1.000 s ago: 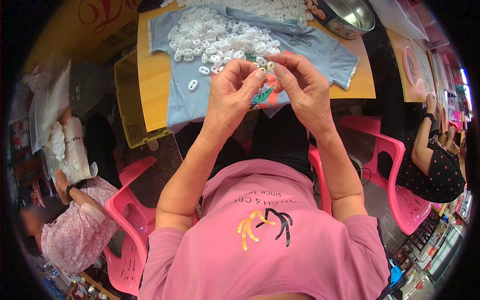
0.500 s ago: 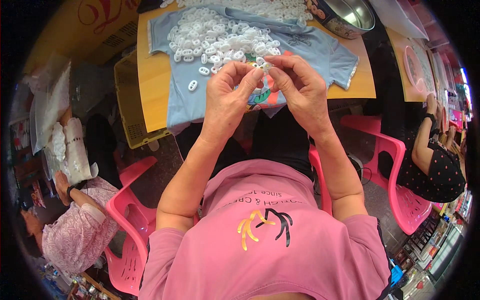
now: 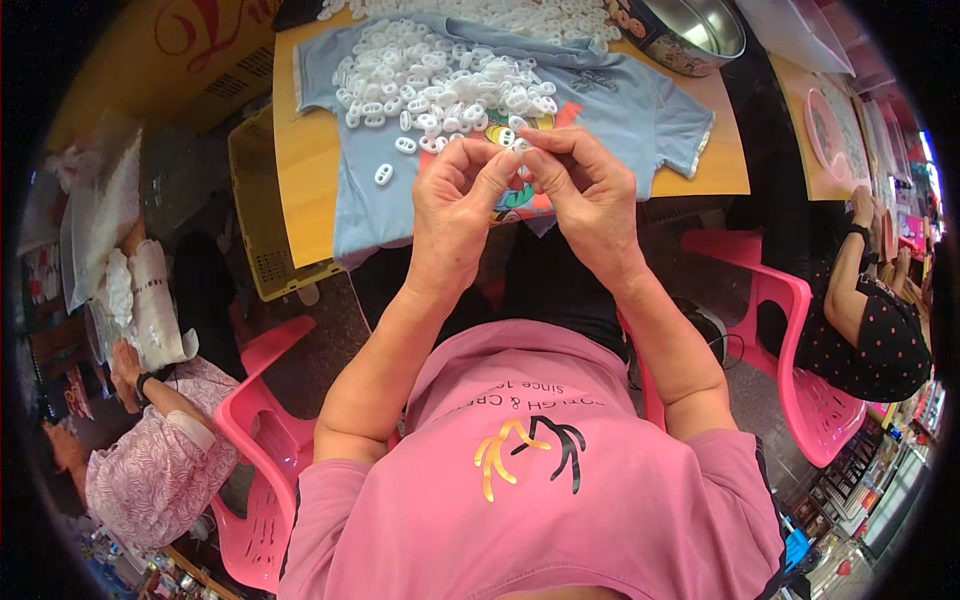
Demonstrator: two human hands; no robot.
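My left hand (image 3: 455, 205) and my right hand (image 3: 588, 195) meet over the near part of a light blue T-shirt (image 3: 375, 215) with a coloured print. A small white oval plastic piece (image 3: 520, 146) is pinched between the thumbs and forefingers of both hands. Another white two-holed piece (image 3: 507, 137) shows just beyond the fingertips; whether it is held too, I cannot tell. A heap of similar white pieces (image 3: 430, 80) covers the shirt's middle beyond my hands. One loose two-holed piece (image 3: 384, 174) lies apart, left of my left hand.
The shirt is spread on a yellow-brown table (image 3: 310, 200). A metal bowl (image 3: 690, 35) stands at the far right, and more white pieces (image 3: 530, 15) lie at the far edge. Pink chairs (image 3: 265, 430) flank me, with a person (image 3: 165, 450) at left and another (image 3: 875, 330) at right.
Both hands have shifted slightly nearer and to the left, and the fingertips are closer together. A two-holed piece shows more clearly at the fingertips.
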